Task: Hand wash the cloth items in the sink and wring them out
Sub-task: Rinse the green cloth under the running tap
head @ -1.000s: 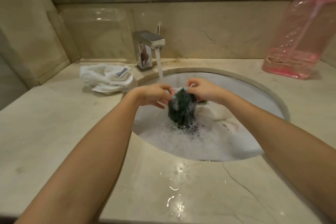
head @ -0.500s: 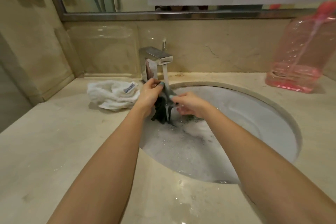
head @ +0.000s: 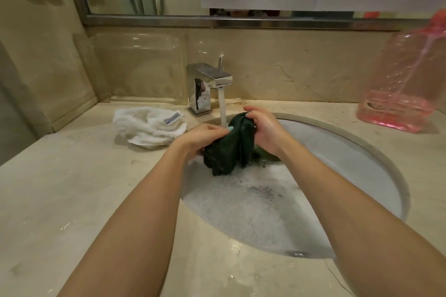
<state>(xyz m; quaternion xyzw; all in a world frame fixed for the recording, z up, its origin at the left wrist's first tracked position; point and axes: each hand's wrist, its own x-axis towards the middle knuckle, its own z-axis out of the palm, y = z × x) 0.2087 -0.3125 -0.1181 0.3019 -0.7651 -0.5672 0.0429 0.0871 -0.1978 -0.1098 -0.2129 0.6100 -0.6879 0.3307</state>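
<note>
A wet dark green cloth (head: pixel 229 149) hangs bunched over the sink (head: pixel 376 152), just right of the running water stream. My left hand (head: pixel 205 137) grips its left side from below. Fingers of my right hand (head: pixel 263 128) curl over its top and right side. The lower end of the cloth dangles above the foamy water (head: pixel 253 202) in the basin. A white towel (head: pixel 149 128) lies crumpled on the counter left of the tap.
A chrome tap (head: pixel 207 87) behind the sink runs water. A large pink transparent bottle (head: pixel 405 84) stands at the back right of the marble counter (head: pixel 72 200). A mirror and wall sockets are above; the counter near the front rim is wet.
The cloth was held stretched under the water stream half a second ago; now both hands have it bunched up, just right of the stream. The camera has tilted up slightly.
</note>
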